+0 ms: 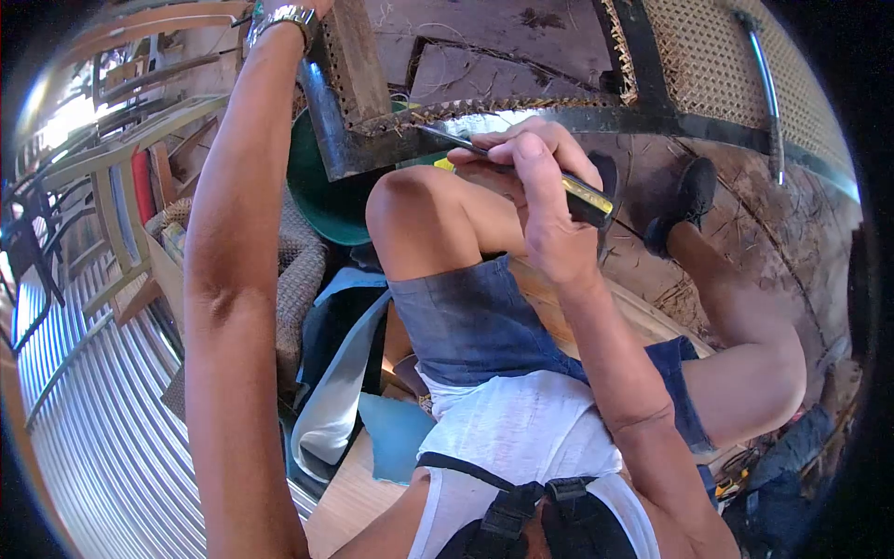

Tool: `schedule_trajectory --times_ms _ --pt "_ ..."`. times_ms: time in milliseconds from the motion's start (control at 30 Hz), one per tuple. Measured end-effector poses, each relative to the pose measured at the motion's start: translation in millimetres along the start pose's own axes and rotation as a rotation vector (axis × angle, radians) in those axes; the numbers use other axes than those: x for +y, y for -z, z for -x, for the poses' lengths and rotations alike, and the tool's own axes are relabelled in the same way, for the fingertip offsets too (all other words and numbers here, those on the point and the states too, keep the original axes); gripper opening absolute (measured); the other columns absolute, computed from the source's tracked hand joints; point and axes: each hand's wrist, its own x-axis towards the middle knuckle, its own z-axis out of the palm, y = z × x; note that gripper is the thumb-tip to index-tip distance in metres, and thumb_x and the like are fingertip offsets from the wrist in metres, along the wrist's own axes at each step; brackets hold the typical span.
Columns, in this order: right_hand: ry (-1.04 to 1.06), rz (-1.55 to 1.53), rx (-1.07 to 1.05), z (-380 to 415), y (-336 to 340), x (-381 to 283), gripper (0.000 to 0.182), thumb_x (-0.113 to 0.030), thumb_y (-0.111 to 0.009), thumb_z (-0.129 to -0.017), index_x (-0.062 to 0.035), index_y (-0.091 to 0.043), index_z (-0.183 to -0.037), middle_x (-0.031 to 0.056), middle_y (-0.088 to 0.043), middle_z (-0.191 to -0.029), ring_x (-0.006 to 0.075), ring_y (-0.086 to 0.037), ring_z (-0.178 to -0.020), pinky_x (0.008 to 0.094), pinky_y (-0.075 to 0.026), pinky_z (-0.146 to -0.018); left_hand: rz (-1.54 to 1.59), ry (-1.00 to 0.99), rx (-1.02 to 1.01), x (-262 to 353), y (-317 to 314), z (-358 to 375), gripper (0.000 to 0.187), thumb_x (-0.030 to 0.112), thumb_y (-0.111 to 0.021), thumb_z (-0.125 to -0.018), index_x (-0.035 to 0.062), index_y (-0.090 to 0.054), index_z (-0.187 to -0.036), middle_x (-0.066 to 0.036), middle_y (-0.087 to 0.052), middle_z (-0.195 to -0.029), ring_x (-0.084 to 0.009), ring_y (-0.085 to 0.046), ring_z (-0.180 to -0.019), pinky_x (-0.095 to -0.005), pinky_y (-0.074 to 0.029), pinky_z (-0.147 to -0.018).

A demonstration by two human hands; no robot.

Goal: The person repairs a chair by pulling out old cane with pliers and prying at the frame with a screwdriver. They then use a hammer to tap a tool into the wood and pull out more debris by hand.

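Note:
My right hand point(545, 172) is closed around a screwdriver point(587, 197) with a black and yellow handle. Its thin metal shaft points left, and the tip meets the edge of a dark wooden chair frame point(349, 154). Frayed bits of cane and a row of small holes line the frame's inner edge. Part of this frame rests near my raised knee. At the top edge of the view is my left hand point(321, 6), beside the frame's upper part; its fingers are cut off, so their grip is hidden. Woven cane point(712, 70) fills the panel at the right.
A green tub point(317, 200) stands under the frame's corner. On the left are stacked chair frames point(121, 177) and corrugated metal sheeting point(112, 429). Blue and grey material scraps point(340, 382) lie beside my thigh. Cane debris litters the ground point(670, 270) near my shoe point(689, 191).

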Motion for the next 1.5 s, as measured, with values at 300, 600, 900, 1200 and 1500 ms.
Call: schedule_trajectory --times_ms 300,600,900,1200,1500 --pt "-0.062 -0.399 0.238 -1.7 -9.5 19.5 0.027 -0.02 -0.049 -0.109 0.0036 -0.058 -0.099 0.0195 -0.067 -0.104 0.0379 -0.073 -0.098 0.0528 -0.059 -0.095 -0.016 0.035 0.026 5.4 0.9 5.2 0.096 0.065 -0.068 -0.081 -0.0125 -0.057 -0.137 -0.033 -0.058 -0.14 -0.0411 -0.058 -0.133 -0.04 -0.045 -0.112" --pt "-0.101 -0.096 0.093 -18.8 -3.1 1.8 0.027 -0.021 -0.049 -0.108 0.0027 -0.058 -0.098 0.0205 -0.069 -0.1 0.0349 -0.075 -0.092 0.0461 -0.063 -0.087 0.001 -0.006 0.023 -3.2 -3.6 -3.7 0.095 0.066 -0.068 -0.081 -0.0124 -0.06 -0.133 -0.033 -0.062 -0.135 -0.0409 -0.06 -0.13 -0.0406 -0.046 -0.109" --pt "-0.28 -0.848 0.376 -38.3 -5.0 4.2 0.029 -0.03 -0.056 -0.105 -0.0008 -0.053 -0.104 0.0186 -0.065 -0.101 0.0407 -0.074 -0.092 0.0494 -0.065 -0.086 0.023 -0.027 0.019 -3.4 -0.3 -0.3 0.096 0.068 -0.068 -0.08 -0.0131 -0.061 -0.132 -0.033 -0.062 -0.135 -0.0398 -0.06 -0.13 -0.0404 -0.046 -0.11" --pt "0.351 0.048 0.172 -86.3 50.6 -129.6 0.028 -0.033 -0.066 -0.103 -0.0082 -0.061 -0.09 0.0041 -0.059 -0.07 0.0164 -0.059 -0.059 0.0312 -0.048 -0.054 0.037 -0.011 0.016 10.2 14.5 28.8 0.096 0.067 -0.067 -0.081 -0.0118 -0.058 -0.136 -0.032 -0.059 -0.14 -0.0411 -0.058 -0.133 -0.0419 -0.044 -0.112" --pt "0.313 1.187 -0.318 -47.1 -11.7 -7.7 0.05 -0.002 -0.073 -0.079 -0.0137 -0.07 -0.128 0.0155 -0.064 -0.117 0.0375 -0.067 -0.104 0.0449 -0.056 -0.09 0.033 -0.028 0.021 1.2 6.9 13.4 0.086 0.063 -0.069 -0.08 -0.0086 -0.066 -0.128 -0.032 -0.065 -0.131 -0.0375 -0.063 -0.127 -0.0432 -0.047 -0.109"
